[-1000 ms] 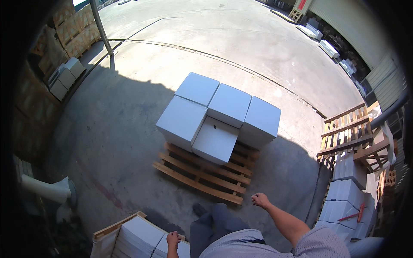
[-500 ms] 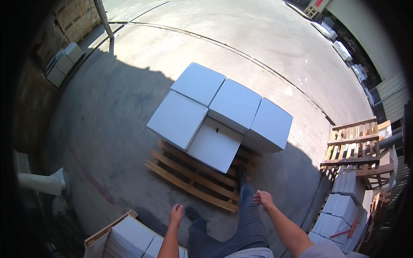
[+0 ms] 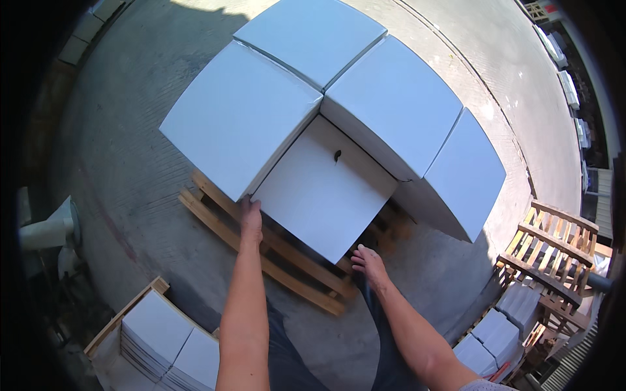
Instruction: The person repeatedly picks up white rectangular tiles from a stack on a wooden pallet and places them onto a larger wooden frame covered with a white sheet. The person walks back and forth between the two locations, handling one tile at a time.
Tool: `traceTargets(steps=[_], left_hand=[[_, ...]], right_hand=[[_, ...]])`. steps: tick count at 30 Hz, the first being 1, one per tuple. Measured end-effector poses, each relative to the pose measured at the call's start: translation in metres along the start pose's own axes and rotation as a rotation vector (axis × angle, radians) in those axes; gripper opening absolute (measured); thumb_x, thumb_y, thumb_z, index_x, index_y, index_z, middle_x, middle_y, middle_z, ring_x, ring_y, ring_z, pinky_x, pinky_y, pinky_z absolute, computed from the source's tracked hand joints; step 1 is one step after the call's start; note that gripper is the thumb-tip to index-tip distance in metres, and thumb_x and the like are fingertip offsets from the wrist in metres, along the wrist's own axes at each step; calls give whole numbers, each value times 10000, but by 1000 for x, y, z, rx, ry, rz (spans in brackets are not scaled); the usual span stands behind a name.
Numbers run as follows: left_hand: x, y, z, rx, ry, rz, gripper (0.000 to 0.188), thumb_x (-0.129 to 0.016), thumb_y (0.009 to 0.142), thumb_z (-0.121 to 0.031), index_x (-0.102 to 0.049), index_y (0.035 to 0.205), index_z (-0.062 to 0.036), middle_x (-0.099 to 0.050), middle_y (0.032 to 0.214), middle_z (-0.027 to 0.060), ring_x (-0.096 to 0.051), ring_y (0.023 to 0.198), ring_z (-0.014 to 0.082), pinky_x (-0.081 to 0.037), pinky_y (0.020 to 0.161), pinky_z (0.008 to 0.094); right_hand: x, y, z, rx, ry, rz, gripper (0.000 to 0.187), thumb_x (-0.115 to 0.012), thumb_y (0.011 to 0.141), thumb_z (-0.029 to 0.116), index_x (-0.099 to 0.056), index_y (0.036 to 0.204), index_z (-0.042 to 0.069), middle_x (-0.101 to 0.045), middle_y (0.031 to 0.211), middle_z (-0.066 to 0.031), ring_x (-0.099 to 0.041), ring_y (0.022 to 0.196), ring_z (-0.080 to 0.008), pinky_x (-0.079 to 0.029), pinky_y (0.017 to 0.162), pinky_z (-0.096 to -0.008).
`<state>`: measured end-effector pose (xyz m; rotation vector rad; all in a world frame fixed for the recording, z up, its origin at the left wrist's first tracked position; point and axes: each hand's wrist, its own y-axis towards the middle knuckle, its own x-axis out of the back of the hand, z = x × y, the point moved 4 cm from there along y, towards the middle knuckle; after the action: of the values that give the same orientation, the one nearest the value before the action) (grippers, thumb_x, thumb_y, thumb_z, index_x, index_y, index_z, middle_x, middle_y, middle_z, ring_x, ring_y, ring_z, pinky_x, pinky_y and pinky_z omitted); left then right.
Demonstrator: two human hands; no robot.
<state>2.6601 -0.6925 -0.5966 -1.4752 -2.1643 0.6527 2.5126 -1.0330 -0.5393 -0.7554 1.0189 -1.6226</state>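
Note:
White cardboard boxes stand in a block on a wooden pallet [image 3: 274,267]. A lower box [image 3: 323,189] sits in the near gap, a small dark curved object [image 3: 337,156] on its top. Taller boxes enclose it: a left box [image 3: 248,117], a far box [image 3: 313,39], a middle box [image 3: 394,98] and a right box [image 3: 466,173]. My left hand [image 3: 251,220] reaches the near corner where the left box meets the lower one, its fingertips at the edge and partly hidden. Just off the lower box's near right corner, my right hand [image 3: 370,264] is open, its fingers apart, holding nothing.
Another pallet with flat white cardboard stacks [image 3: 156,326] stands at the lower left. At the right, an upright slatted pallet [image 3: 551,251] leans beside more white stacks [image 3: 489,339]. A roll of pale film [image 3: 49,230] shows at the far left.
Both hands have moved forward, the left up to the box corner and the right close to the lower box. The boxes now appear nearer and larger.

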Motion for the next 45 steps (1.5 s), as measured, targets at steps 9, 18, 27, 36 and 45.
traceTargets(steps=[9, 18, 27, 36, 45], left_hand=[[-14, 17, 7, -282, 579, -138, 378, -461, 923, -318, -515, 1130, -6, -583, 1024, 182, -546, 958, 304, -413, 833, 350], [-9, -58, 17, -262, 522, -121, 337, -417, 941, -236, -574, 1072, 31, -616, 986, 219, -571, 925, 366, -431, 829, 390], [-11, -91, 83, -104, 319, 204, 604, -547, 855, -475, -546, 1141, 57, -616, 1050, 225, -580, 1003, 320, -432, 885, 362], [-17, -111, 30, 168, 640, 333, 804, -554, 767, -654, -571, 1072, 89, -631, 1006, 244, -614, 959, 318, -459, 831, 368], [135, -259, 35, 600, 595, 304, 724, -508, 824, -585, -618, 1038, 98, -620, 1048, 266, -604, 1001, 351, -441, 865, 379]], right_hand=[[-12, 60, -6, 186, 164, 62, 810, -519, 881, 519, -275, 1371, -78, -349, 1397, -162, -297, 1302, -248, -195, 1086, -333], [3, 66, 1, 140, 277, 27, 818, -549, 845, 568, -341, 1337, -52, -446, 1308, -149, -431, 1186, -223, -315, 1025, -330], [67, 67, -6, 123, -65, -167, 858, -534, 793, 665, -491, 1202, -87, -580, 1117, -160, -553, 1017, -218, -434, 900, -339], [60, 9, -20, 43, -151, -160, 862, -517, 814, 647, -475, 1216, -114, -581, 1134, -195, -574, 1019, -252, -444, 897, -346], [-3, -174, -45, -236, -534, -92, 710, -604, 828, 510, -548, 1139, -126, -616, 1076, -190, -590, 959, -242, -441, 861, -316]])
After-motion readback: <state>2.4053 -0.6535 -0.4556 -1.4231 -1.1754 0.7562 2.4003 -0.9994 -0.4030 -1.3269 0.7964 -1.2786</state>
